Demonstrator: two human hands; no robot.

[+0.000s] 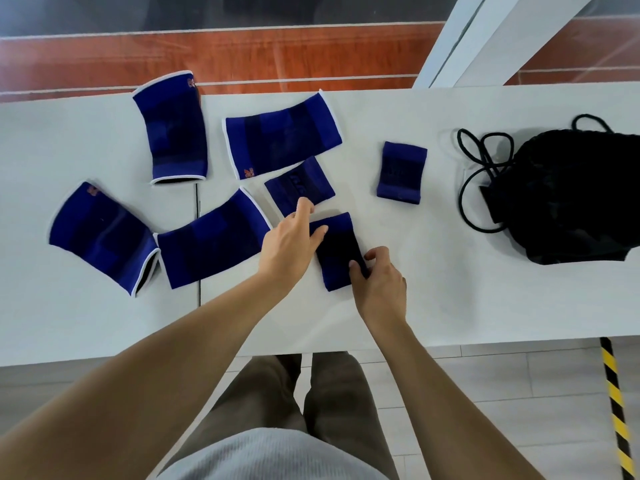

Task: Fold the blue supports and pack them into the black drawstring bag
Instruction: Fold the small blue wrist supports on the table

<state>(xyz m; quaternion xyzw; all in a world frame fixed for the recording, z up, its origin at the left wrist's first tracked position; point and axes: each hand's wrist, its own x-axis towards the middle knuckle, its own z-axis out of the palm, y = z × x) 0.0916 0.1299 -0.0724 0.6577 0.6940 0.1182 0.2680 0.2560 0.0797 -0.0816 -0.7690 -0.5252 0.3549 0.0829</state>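
Head view looks down on a long white table (pixel 450 289), the largest thing here, carrying everything for the task. Next in size, the black drawstring bag (pixel 568 199) slumps at the far right with its cord (pixel 485 174) looped loose beside it; its mouth is not clearly visible, so I cannot tell whether anything is inside. Four large blue knee supports (pixel 104 233) lie flat and unfolded across the left half, apparently spread out so each can be taken in turn. Smaller wrist supports follow: one (pixel 401 172) sits alone between the hands and the bag, another (pixel 300 183) lies just beyond the left hand (pixel 291 244), touching its forefinger. The small support being worked (pixel 337 247) lies at the table's middle, well apart from the bag. The left hand's grip is loosely spread, fingertips resting on that support's far corner, likely to steady it. The right hand (pixel 379 285) pinches the near edge between thumb and fingers, probably ready to fold it over.
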